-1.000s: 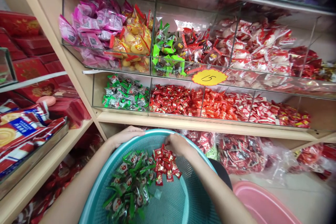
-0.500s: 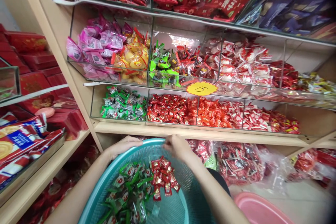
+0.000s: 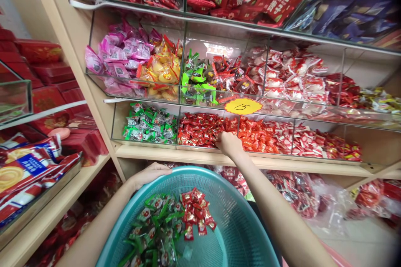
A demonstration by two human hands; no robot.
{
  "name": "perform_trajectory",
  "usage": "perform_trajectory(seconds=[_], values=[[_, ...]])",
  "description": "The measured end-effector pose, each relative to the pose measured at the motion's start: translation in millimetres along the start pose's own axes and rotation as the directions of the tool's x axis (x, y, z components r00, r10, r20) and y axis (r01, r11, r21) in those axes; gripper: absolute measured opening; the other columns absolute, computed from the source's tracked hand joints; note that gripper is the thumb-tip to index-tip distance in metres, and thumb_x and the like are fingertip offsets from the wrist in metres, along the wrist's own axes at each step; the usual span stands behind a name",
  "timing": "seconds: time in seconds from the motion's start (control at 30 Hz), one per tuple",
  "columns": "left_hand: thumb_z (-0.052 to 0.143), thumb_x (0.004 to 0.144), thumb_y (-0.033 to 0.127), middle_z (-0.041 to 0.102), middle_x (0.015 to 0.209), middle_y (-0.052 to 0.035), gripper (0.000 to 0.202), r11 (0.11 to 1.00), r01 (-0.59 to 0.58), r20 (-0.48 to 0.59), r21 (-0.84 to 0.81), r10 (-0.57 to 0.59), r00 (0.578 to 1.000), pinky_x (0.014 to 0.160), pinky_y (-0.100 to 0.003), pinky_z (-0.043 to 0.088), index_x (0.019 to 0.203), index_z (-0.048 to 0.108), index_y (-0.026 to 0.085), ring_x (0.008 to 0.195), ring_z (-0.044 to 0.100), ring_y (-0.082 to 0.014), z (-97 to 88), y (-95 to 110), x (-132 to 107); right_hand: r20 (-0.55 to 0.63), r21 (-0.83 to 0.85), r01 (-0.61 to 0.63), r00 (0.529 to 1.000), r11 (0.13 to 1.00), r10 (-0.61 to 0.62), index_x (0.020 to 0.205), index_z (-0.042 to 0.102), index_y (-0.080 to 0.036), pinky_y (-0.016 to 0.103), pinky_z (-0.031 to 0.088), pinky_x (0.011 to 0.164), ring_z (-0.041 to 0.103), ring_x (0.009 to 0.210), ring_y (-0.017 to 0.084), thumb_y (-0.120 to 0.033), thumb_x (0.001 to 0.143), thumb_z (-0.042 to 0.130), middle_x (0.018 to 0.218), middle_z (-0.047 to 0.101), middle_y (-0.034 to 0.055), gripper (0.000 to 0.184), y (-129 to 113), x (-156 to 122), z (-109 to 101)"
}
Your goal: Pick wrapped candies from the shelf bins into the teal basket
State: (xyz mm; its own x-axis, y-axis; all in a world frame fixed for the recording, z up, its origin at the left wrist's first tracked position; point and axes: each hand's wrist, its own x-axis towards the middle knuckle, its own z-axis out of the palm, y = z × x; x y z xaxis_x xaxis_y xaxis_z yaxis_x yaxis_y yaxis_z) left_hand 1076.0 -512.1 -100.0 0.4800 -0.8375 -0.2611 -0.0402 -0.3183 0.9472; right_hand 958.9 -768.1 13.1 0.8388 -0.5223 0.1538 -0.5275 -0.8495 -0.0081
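A teal plastic basket (image 3: pixel 241 200) sits low in front of me. My left hand (image 3: pixel 152 174) grips its far-left rim, fingers over the edge. Inside lie green-wrapped candies (image 3: pixel 159 225) and a smaller heap of red-wrapped candies (image 3: pixel 197 210). My right hand (image 3: pixel 231 144) is at the front edge of the low shelf bin, beside the red candies (image 3: pixel 200 129) and the orange-red candies (image 3: pixel 258 135). Its fingers are curled and their tips are hidden, so anything in them does not show.
Clear-walled bins of wrapped sweets fill the shelves, with a yellow price tag (image 3: pixel 243 106) on one. A wooden ledge (image 3: pixel 188 154) runs below the lowest bins. Bagged candies (image 3: pixel 291 190) lie underneath at right. Biscuit packs (image 3: pixel 34 167) stand on the left shelf.
My right hand has moved from above the basket's far rim up and right to the red candy bin. My left hand stays on the rim. The view has shifted slightly.
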Motion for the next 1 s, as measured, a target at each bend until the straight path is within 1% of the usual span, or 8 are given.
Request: perform_trajectory(seconds=[0.13, 0.27, 0.4, 0.5, 0.57, 0.67, 0.8, 1.0], values=[[0.061, 0.073, 0.048, 0.068, 0.074, -0.0028, 0.038, 1.000, 0.004, -0.002, 0.001, -0.004, 1.000, 0.064, -0.025, 0.041, 0.086, 0.071, 0.013, 0.066, 0.056, -0.0158, -1.0, -1.8, 0.6, -0.084, 0.075, 0.014, 0.996, 0.997, -0.007, 0.083, 0.066, -0.018, 0.028, 0.041, 0.060, 0.063, 0.080, 0.024, -0.025, 0.081, 0.046, 0.084, 0.066, 0.0127, 0.021, 8.5, -4.8, -1.2], [0.061, 0.073, 0.048, 0.068, 0.073, -0.0028, 0.038, 1.000, 0.000, 0.011, -0.020, 0.000, 1.000, 0.062, -0.025, 0.040, 0.086, 0.071, 0.013, 0.064, 0.055, -0.0156, -1.1, -3.0, 2.6, -0.222, 0.353, 0.082, 0.975, 0.932, -0.001, 0.072, 0.065, -0.020, 0.027, 0.039, 0.060, 0.060, 0.070, 0.019, -0.027, 0.078, 0.051, 0.071, 0.066, 0.0064, 0.017, 21.5, -9.7, -8.9], [0.063, 0.072, 0.048, 0.067, 0.071, -0.0022, 0.037, 0.999, 0.015, 0.007, -0.046, -0.015, 1.000, 0.062, -0.025, 0.041, 0.083, 0.071, 0.014, 0.063, 0.055, -0.0152, 0.9, -1.3, 2.2, -0.193, 0.768, 0.163, 0.981, 0.620, -0.019, 0.066, 0.062, -0.016, 0.025, 0.037, 0.050, 0.048, 0.047, 0.011, -0.039, 0.073, 0.058, 0.052, 0.055, -0.0009, 0.024, 25.8, -19.8, -14.8], [0.063, 0.070, 0.049, 0.067, 0.069, -0.0015, 0.037, 0.998, 0.044, -0.014, -0.053, -0.044, 0.999, 0.061, -0.024, 0.041, 0.082, 0.070, 0.014, 0.062, 0.054, -0.0149, 2.7, 0.9, 0.4, -0.052, 0.933, 0.083, 0.994, 0.350, -0.097, 0.068, 0.061, -0.015, 0.022, 0.032, 0.041, 0.040, 0.039, 0.007, -0.046, 0.066, 0.063, 0.052, 0.053, -0.0031, 0.030, 18.3, -36.5, -9.9], [0.064, 0.069, 0.048, 0.066, 0.067, -0.0007, 0.036, 0.998, 0.050, -0.034, -0.031, -0.051, 0.998, 0.060, -0.024, 0.040, 0.079, 0.070, 0.014, 0.061, 0.053, -0.0144, 3.3, 2.2, -0.3, 0.047, 0.957, 0.009, 0.982, 0.291, -0.185, 0.070, 0.061, -0.015, 0.020, 0.030, 0.038, 0.041, 0.039, 0.005, -0.044, 0.066, 0.063, 0.058, 0.058, -0.0015, 0.029, 10.2, -50.0, 0.7], [0.065, 0.068, 0.047, 0.064, 0.065, 0.0004, 0.034, 0.999, 0.043, -0.048, 0.006, -0.043, 0.998, 0.060, -0.023, 0.039, 0.077, 0.070, 0.014, 0.060, 0.052, -0.0135, 3.0, 3.0, 0.0, 0.191, 0.929, -0.053, 0.917, 0.367, -0.351, 0.072, 0.062, -0.015, 0.018, 0.031, 0.039, 0.044, 0.042, 0.005, -0.038, 0.068, 0.062, 0.060, 0.059, -0.0013, 0.024, -0.1, -66.7, 27.8], [0.064, 0.069, 0.047, 0.063, 0.063, 0.0018, 0.033, 0.999, 0.029, -0.057, 0.032, -0.027, 0.998, 0.060, -0.023, 0.038, 0.076, 0.070, 0.015, 0.060, 0.050, -0.0130, 2.3, 2.4, 1.3, 0.294, 0.839, 0.029, 0.817, 0.544, -0.497, 0.070, 0.064, -0.014, 0.019, 0.036, 0.044, 0.046, 0.043, 0.006, -0.026, 0.071, 0.058, 0.058, 0.059, -0.0019, 0.013, -5.6, -75.5, 66.5], [0.063, 0.070, 0.046, 0.061, 0.063, 0.0021, 0.033, 0.999, 0.008, -0.037, 0.049, -0.006, 0.999, 0.059, -0.022, 0.037, 0.076, 0.069, 0.015, 0.061, 0.049, -0.0123, 2.2, 2.6, 1.8, 0.324, 0.699, 0.158, 0.799, 0.698, -0.506, 0.069, 0.066, -0.015, 0.020, 0.038, 0.050, 0.052, 0.052, 0.009, -0.014, 0.072, 0.051, 0.061, 0.064, -0.0008, 0.015, -14.8, -78.6, 85.9]])
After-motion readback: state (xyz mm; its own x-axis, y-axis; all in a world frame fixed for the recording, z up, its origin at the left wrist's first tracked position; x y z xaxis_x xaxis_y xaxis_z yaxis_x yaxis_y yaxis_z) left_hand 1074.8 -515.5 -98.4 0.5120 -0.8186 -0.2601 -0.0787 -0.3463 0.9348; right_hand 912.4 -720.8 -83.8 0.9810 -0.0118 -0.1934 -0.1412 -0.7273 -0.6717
